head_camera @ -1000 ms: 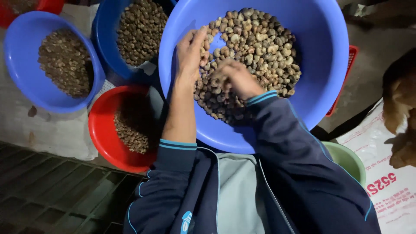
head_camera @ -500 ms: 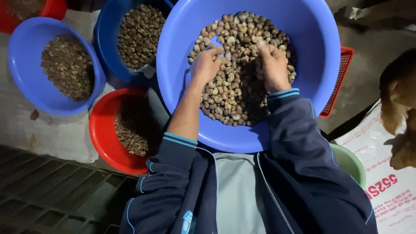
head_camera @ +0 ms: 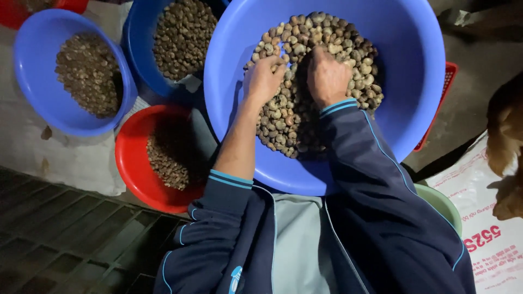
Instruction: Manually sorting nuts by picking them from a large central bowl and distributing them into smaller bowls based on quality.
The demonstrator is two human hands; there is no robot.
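Note:
A large blue basin (head_camera: 414,81) sits in front of me, holding a heap of pale brown nuts (head_camera: 348,60). My left hand (head_camera: 262,80) rests on the left side of the heap, fingers curled into the nuts. Beside it, my right hand (head_camera: 326,77) lies knuckles up in the middle of the heap, its fingertips buried. Whether either hand grips any nuts is hidden. Both arms wear dark blue jacket sleeves; the left one is pushed up to the elbow.
To the left stand a blue basin (head_camera: 32,87), a darker blue basin (head_camera: 139,60) and a red basin (head_camera: 131,163), each holding nuts. A green bowl (head_camera: 444,204) and a white printed sack (head_camera: 490,239) lie at right, beside a red crate (head_camera: 442,92) and a furry brown animal (head_camera: 506,147).
My hands moved up the heap from its near side. They then drew closer together, the right hand shifting left toward the middle with its fingers dug in.

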